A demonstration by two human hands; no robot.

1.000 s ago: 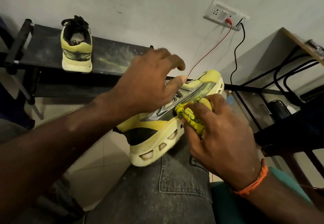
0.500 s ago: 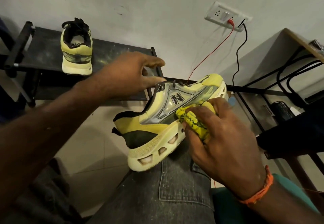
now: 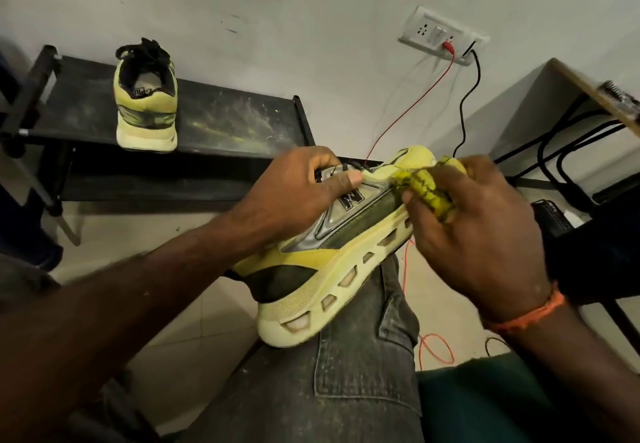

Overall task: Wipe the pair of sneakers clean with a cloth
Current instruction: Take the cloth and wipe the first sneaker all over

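Clearly the first sneaker (image 3: 332,255) is mid-wipe: it lies on its side across the person's thigh (image 3: 363,366), toe toward one o'clock. The left hand (image 3: 294,193) grips its upper at the laces, thumb pressed on the side panel. The right hand (image 3: 474,234) has its fingers curled tight round a bunched yellow cloth (image 3: 427,188), pressed against the forefoot. Next, I judge, comes rubbing the grimy dark side panel and midsole. The second sneaker (image 3: 146,96) waits on the black rack (image 3: 225,120) at ten o'clock.
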